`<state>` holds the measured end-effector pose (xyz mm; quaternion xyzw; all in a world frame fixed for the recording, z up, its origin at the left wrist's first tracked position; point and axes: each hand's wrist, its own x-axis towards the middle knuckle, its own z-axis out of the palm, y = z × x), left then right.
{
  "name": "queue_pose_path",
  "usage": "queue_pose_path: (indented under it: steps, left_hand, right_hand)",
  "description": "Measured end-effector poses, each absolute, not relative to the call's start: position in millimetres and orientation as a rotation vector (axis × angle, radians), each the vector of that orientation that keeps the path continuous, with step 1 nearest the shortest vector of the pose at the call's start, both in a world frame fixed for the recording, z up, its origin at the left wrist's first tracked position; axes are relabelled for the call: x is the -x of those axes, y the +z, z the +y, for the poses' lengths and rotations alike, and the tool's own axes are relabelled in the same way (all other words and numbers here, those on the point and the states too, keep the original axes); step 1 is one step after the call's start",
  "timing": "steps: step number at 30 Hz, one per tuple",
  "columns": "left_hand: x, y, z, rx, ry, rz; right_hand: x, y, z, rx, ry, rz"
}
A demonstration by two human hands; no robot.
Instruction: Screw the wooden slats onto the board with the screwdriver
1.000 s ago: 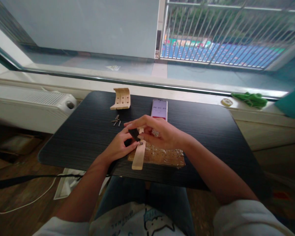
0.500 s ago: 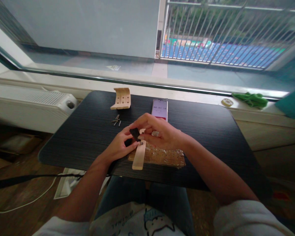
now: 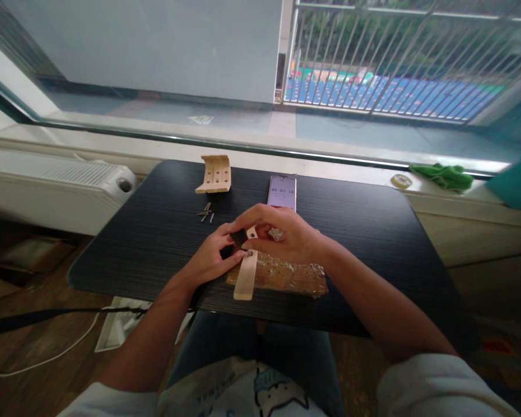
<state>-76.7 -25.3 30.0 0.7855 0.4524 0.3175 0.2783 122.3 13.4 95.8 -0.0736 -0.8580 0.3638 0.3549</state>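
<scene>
A pale wooden strip (image 3: 245, 279) with holes lies across a brown block wrapped in clear tape (image 3: 289, 274), which is dotted with small holes. My left hand (image 3: 211, 255) grips the strip from its left side, its thumb beside a small metal fastener head (image 3: 249, 253) in one hole. Between the thumb and fingers of my right hand (image 3: 282, 231) is a small dark block (image 3: 239, 237), held just above that fastener. Whether the block touches the fastener I cannot tell. My fingers hide part of the strip's far end.
Several loose metal screws or nails (image 3: 206, 212) lie left of my hands. Behind them stands a curved wooden piece with holes (image 3: 217, 174). A phone (image 3: 282, 192) showing a timer lies beyond my right hand. A tape roll (image 3: 400, 181) and green cloth (image 3: 443, 176) rest on the windowsill.
My right hand has lowered slightly with the dark block, bringing it closer to the strip. My left hand and the strip stay in place.
</scene>
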Motion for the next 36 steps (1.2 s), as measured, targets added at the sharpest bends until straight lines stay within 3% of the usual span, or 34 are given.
queue_pose_path:
  steps: [36]
  left_hand:
    - [77.8, 29.0, -23.7, -2.101, 0.832, 1.199]
  right_hand:
    - [-121.8, 96.1, 10.7, 0.324, 0.446, -2.271]
